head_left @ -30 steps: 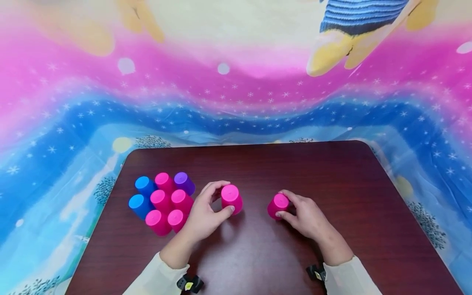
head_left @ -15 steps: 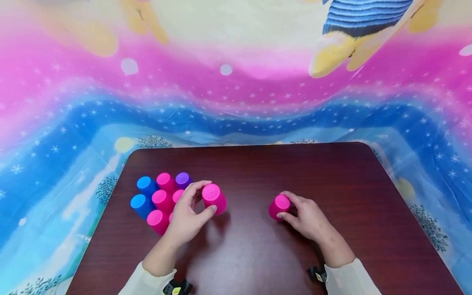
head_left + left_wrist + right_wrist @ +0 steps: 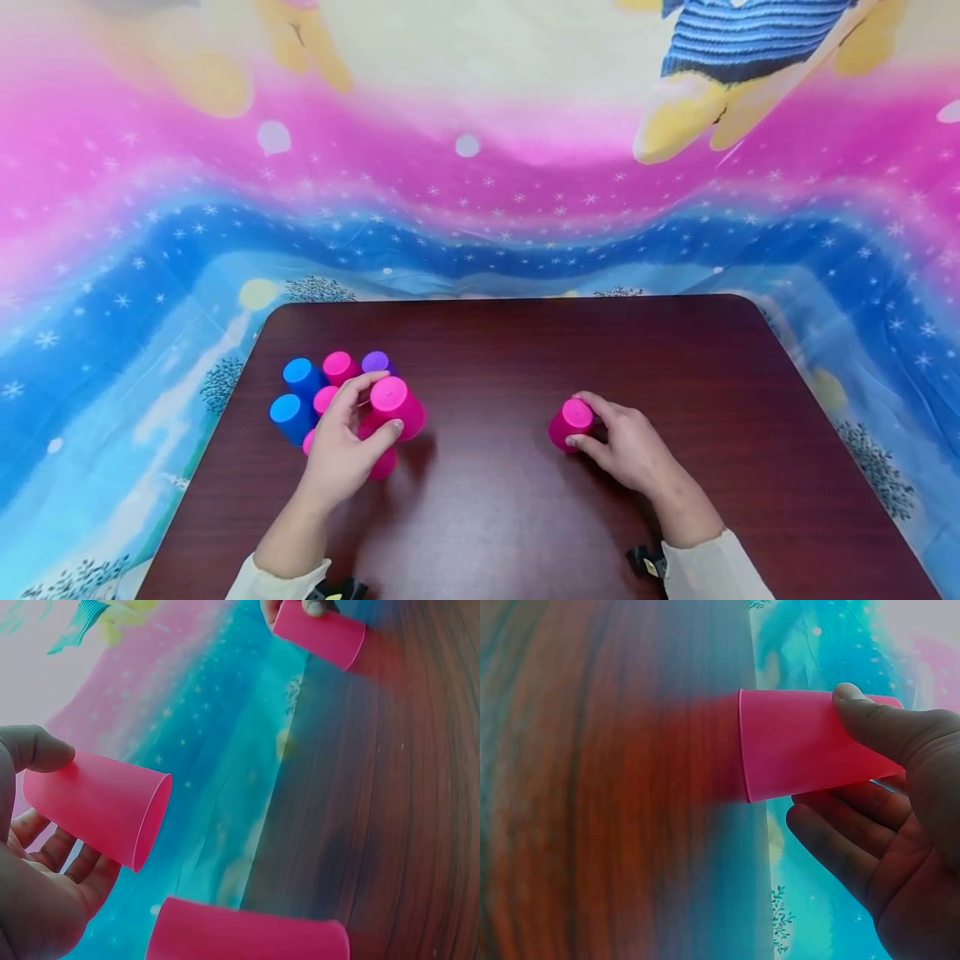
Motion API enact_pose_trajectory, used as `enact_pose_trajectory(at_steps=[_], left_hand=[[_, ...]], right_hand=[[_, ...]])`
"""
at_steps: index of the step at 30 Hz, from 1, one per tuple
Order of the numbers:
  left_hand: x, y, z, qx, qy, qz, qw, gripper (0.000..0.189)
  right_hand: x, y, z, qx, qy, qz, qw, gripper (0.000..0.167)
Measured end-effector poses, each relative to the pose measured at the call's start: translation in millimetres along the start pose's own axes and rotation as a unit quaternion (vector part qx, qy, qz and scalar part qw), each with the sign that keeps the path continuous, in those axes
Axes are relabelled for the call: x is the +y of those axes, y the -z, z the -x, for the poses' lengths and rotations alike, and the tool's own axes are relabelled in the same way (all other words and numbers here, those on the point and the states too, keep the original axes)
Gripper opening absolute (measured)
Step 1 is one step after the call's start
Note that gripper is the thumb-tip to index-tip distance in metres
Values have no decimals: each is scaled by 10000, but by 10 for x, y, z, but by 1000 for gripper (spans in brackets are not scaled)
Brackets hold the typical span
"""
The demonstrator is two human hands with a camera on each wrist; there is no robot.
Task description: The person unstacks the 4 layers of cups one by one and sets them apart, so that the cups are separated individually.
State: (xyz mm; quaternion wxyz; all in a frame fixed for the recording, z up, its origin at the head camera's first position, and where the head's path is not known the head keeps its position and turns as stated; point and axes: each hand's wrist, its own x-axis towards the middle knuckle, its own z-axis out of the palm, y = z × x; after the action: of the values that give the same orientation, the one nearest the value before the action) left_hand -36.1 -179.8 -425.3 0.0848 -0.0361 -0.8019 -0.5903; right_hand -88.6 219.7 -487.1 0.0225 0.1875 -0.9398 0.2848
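Observation:
My left hand (image 3: 341,454) pinches a pink plastic cup (image 3: 397,408) between thumb and fingers, bottom up. In the left wrist view, this held cup (image 3: 105,806) is off the table, its rim in plain sight. Below and behind that hand stands a cluster of upturned cups, several of them pink (image 3: 340,367), partly covered by the hand. To the right, my right hand (image 3: 633,450) grips another upturned pink cup (image 3: 572,425) by its upper part. Its rim is at the tabletop in the right wrist view, where the cup (image 3: 802,742) shows between thumb and fingers.
Two blue cups (image 3: 292,417) stand at the left of the cluster, with a purple cup (image 3: 377,362) at its back. The dark wooden table (image 3: 487,350) has rounded far corners. A printed cloth (image 3: 480,200) hangs behind and beside it.
The left hand has carried its pink cup leftward, from the table's middle to the cluster, covering some cups there. My right hand and its cup have stayed nearly still.

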Motion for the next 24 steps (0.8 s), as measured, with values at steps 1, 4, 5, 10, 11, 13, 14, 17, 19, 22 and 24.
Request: enact_pose_trajectory(at_steps=[1,4,5,10,11,13,14,17,19,22,24], left_hand=[[-2,27,7,46,30,-19,10000,79],[-4,102,35,162,112,-50,9998,79],[-7,124,46,202,135,-57,9997,78],[-24,218,99,409,266,-24,9988,75],[-33,234,110,445,274,-20,9986,75],[-52,268,130,510,283,-43,9983,76],[-62,284,142,545,276,-50,9981,76],[-90,339,171,675,294,-67,9973,75],[-105,377,190,788,290,-45,9965,73],[-124,438,211,963,277,-32,9950,70],[-135,477,230,1076,298,-70,9937,68]], right_hand=[[0,-1,0,6,17,-2,10000,67],[2,-4,-2,24,53,2,10000,67],[1,-4,-2,22,56,-1,10000,67],[-7,-3,2,19,38,11,10000,67],[-9,-6,4,13,31,7,10000,67],[-9,-11,8,4,18,-1,10000,67],[-9,-13,7,-3,19,-7,10000,67],[-5,-13,2,-25,32,-14,10000,67],[-3,-12,-2,-44,41,-2,10000,67],[1,-13,-6,-62,20,18,10000,67],[4,-14,-8,-73,4,30,10000,67]])
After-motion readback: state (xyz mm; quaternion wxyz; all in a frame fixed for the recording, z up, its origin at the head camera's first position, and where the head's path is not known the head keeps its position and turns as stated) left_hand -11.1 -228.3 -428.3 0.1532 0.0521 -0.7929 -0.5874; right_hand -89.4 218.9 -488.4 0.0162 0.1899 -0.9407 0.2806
